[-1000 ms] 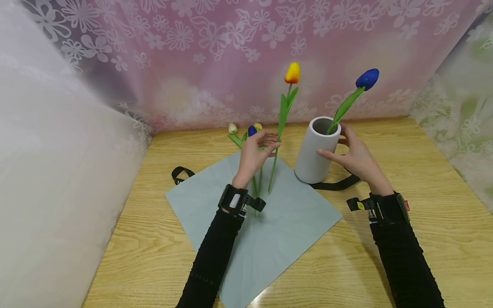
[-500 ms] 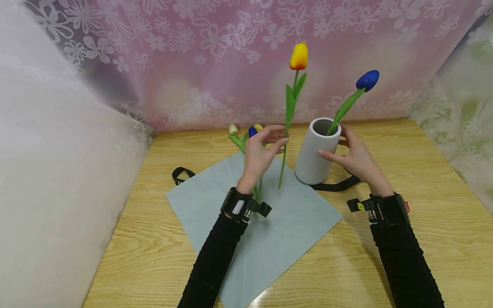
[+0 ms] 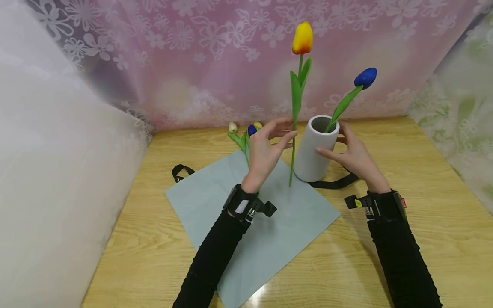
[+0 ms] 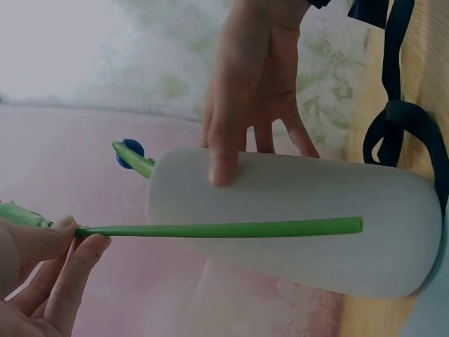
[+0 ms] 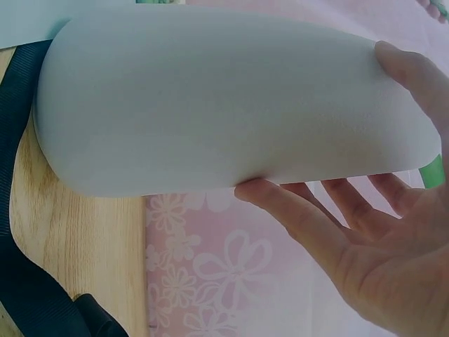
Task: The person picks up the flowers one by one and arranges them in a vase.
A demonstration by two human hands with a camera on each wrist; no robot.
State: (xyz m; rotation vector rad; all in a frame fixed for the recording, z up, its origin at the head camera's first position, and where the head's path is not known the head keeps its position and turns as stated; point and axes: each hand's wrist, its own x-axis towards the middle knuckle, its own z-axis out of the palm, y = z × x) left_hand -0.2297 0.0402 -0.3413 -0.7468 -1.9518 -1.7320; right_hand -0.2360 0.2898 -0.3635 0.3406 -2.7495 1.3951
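Observation:
My left hand point(image 3: 266, 149) pinches the green stem of a yellow-and-red artificial tulip point(image 3: 302, 38) between thumb and fingers. The flower stands upright, its bare stem end hanging over the grey-blue sheet. In the left wrist view the stem point(image 4: 280, 228) crosses in front of the white vase point(image 4: 323, 189). My right hand point(image 3: 356, 156) holds that vase point(image 3: 313, 158) near its top, thumb on the front and fingers round the far side. A blue tulip point(image 3: 365, 78) leans to the right out of the vase mouth.
The grey-blue sheet point(image 3: 281, 239) lies askew on the wooden table point(image 3: 135, 231). Behind my left hand lie a white tulip point(image 3: 233, 127), a blue one point(image 3: 252, 130) and a yellow one point(image 3: 258, 125). A black ribbon point(image 3: 335, 184) runs beside the vase base.
My left hand has moved right and up with the yellow-and-red tulip, bringing its stem close to the vase. The right hand keeps its hold on the vase.

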